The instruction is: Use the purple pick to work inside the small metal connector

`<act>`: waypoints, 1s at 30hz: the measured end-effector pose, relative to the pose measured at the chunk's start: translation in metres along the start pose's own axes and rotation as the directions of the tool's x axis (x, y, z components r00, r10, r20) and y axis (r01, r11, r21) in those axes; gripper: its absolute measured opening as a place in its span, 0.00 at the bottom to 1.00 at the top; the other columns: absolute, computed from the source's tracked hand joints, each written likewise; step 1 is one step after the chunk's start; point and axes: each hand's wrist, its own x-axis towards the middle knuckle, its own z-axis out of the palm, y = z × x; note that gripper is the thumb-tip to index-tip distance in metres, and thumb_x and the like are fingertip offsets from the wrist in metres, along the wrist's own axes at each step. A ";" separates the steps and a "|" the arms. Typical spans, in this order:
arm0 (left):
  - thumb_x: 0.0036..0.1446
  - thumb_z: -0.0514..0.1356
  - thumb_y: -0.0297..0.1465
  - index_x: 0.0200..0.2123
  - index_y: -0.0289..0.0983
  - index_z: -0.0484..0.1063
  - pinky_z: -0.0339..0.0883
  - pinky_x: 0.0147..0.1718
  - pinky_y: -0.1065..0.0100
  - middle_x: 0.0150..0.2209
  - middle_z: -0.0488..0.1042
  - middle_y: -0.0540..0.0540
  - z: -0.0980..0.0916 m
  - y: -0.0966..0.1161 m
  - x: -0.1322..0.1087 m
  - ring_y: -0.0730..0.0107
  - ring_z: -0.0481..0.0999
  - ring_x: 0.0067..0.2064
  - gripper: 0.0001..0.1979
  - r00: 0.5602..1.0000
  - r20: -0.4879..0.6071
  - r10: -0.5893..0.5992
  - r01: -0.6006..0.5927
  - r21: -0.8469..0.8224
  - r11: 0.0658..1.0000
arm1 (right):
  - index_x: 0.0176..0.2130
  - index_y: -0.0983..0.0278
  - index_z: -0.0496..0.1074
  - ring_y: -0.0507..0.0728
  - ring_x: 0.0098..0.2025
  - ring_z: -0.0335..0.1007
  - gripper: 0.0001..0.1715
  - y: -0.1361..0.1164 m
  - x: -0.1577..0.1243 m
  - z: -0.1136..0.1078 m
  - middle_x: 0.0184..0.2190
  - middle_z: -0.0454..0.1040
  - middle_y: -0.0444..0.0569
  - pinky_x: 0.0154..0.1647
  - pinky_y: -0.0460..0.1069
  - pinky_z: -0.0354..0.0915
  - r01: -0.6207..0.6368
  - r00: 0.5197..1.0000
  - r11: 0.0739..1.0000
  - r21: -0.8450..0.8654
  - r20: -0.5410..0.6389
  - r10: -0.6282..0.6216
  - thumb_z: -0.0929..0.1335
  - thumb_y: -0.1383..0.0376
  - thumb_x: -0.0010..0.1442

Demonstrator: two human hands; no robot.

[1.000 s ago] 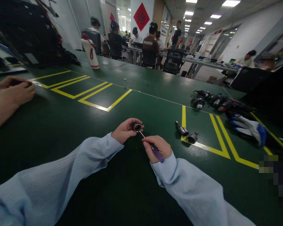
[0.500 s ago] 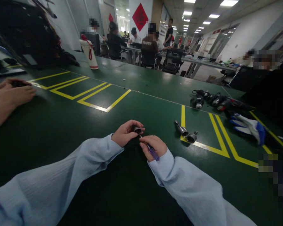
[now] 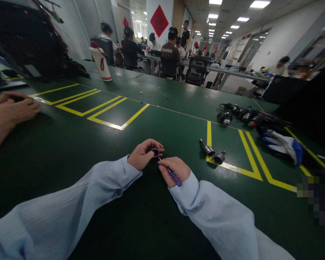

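My left hand (image 3: 144, 153) is closed round a small metal hole saw (image 3: 155, 151), its round open end facing me; the fingers cover much of it. Between the fingers and thumb of my right hand (image 3: 176, 169) is a screwdriver with a translucent purple handle (image 3: 175, 178). Its thin shaft points up and left, with the tip at the rim of the hole saw; whether it touches, I cannot tell. To the right, two more metal hole saws with shanks, one longer (image 3: 208, 148) and one shorter (image 3: 219, 157), lie side by side across a yellow tape line.
Power tools (image 3: 226, 117) with cords lie at the back right, near a blue-and-white glove (image 3: 283, 146). Yellow tape marks the green table (image 3: 173, 137). A white cup (image 3: 100, 65) and a black bag (image 3: 29, 39) stand at the back left. Another person's hands (image 3: 13, 112) are at the left.
The hole saw has tilted slightly in my left hand, its open end turning more toward me. Both hands, with the screwdriver, have shifted a little to the left in view.
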 end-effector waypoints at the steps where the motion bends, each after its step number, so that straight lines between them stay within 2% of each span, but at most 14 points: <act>1: 0.45 0.53 0.21 0.30 0.33 0.63 0.70 0.40 0.62 0.37 0.68 0.48 0.000 0.000 0.000 0.66 0.73 0.42 0.06 1.000 0.005 0.003 -0.003 0.001 1.000 | 0.34 0.65 0.71 0.53 0.33 0.72 0.08 0.000 0.000 0.000 0.30 0.76 0.51 0.37 0.49 0.66 0.001 1.000 1.000 0.001 -0.006 -0.001 0.63 0.69 0.54; 9: 0.44 0.51 0.19 0.30 0.33 0.64 0.70 0.41 0.60 0.37 0.68 0.48 0.000 0.000 -0.001 0.66 0.73 0.42 0.08 1.000 0.023 0.005 -0.005 0.015 1.000 | 0.35 0.64 0.71 0.54 0.34 0.72 0.09 -0.001 0.000 0.003 0.31 0.76 0.52 0.38 0.50 0.66 -0.051 0.999 0.999 -0.008 0.007 0.052 0.63 0.69 0.54; 12: 0.44 0.51 0.19 0.29 0.33 0.63 0.70 0.41 0.60 0.37 0.68 0.48 0.000 0.000 -0.001 0.67 0.73 0.42 0.08 1.000 0.007 0.004 -0.005 0.024 1.000 | 0.31 0.65 0.72 0.53 0.31 0.71 0.08 -0.004 0.001 0.000 0.29 0.76 0.51 0.35 0.49 0.65 -0.077 0.995 0.995 0.058 -0.053 0.080 0.63 0.68 0.55; 14: 0.44 0.52 0.20 0.29 0.33 0.63 0.70 0.40 0.60 0.36 0.68 0.48 0.000 0.000 0.000 0.67 0.73 0.41 0.06 1.000 -0.012 -0.001 0.002 0.027 1.000 | 0.26 0.64 0.72 0.52 0.27 0.69 0.11 -0.006 0.001 -0.006 0.23 0.75 0.48 0.32 0.48 0.64 -0.139 0.982 0.980 0.140 -0.105 0.154 0.62 0.66 0.55; 16: 0.45 0.53 0.21 0.29 0.33 0.63 0.70 0.40 0.60 0.36 0.68 0.48 0.000 0.001 0.000 0.67 0.73 0.42 0.05 0.999 -0.036 -0.025 0.026 0.021 0.999 | 0.19 0.64 0.68 0.51 0.22 0.66 0.17 -0.006 0.002 -0.012 0.17 0.70 0.45 0.27 0.47 0.62 -0.289 0.939 0.932 0.219 -0.125 0.321 0.62 0.64 0.56; 19: 0.44 0.54 0.21 0.28 0.33 0.63 0.70 0.40 0.60 0.36 0.68 0.48 -0.001 0.002 0.001 0.66 0.74 0.41 0.05 0.996 -0.056 -0.072 0.073 0.009 0.997 | 0.15 0.64 0.63 0.49 0.16 0.60 0.22 -0.002 0.005 -0.017 0.11 0.63 0.41 0.20 0.46 0.59 -0.566 0.790 0.752 0.338 -0.040 0.612 0.62 0.58 0.55; 21: 0.43 0.55 0.20 0.28 0.33 0.64 0.71 0.40 0.60 0.36 0.69 0.49 -0.002 0.003 0.002 0.66 0.74 0.40 0.06 0.994 -0.052 -0.097 0.097 0.006 0.995 | 0.15 0.63 0.62 0.48 0.14 0.58 0.23 0.001 0.007 -0.017 0.10 0.61 0.40 0.18 0.45 0.57 -0.655 0.714 0.641 0.401 0.049 0.699 0.63 0.55 0.55; 23: 0.42 0.55 0.20 0.28 0.33 0.65 0.71 0.40 0.61 0.36 0.69 0.49 -0.003 0.003 0.003 0.66 0.74 0.40 0.07 0.993 -0.043 -0.112 0.112 0.001 0.994 | 0.14 0.63 0.62 0.48 0.13 0.57 0.24 0.002 0.008 -0.014 0.09 0.61 0.40 0.17 0.45 0.56 -0.669 0.695 0.605 0.430 0.076 0.715 0.63 0.53 0.54; 30: 0.40 0.55 0.19 0.28 0.33 0.66 0.71 0.40 0.60 0.35 0.70 0.49 -0.004 0.001 0.003 0.66 0.73 0.40 0.08 0.995 -0.028 -0.092 0.091 -0.004 0.996 | 0.13 0.64 0.61 0.47 0.12 0.55 0.25 0.002 0.006 -0.004 0.08 0.60 0.40 0.14 0.43 0.54 -0.660 0.699 0.650 0.377 -0.008 0.715 0.62 0.53 0.53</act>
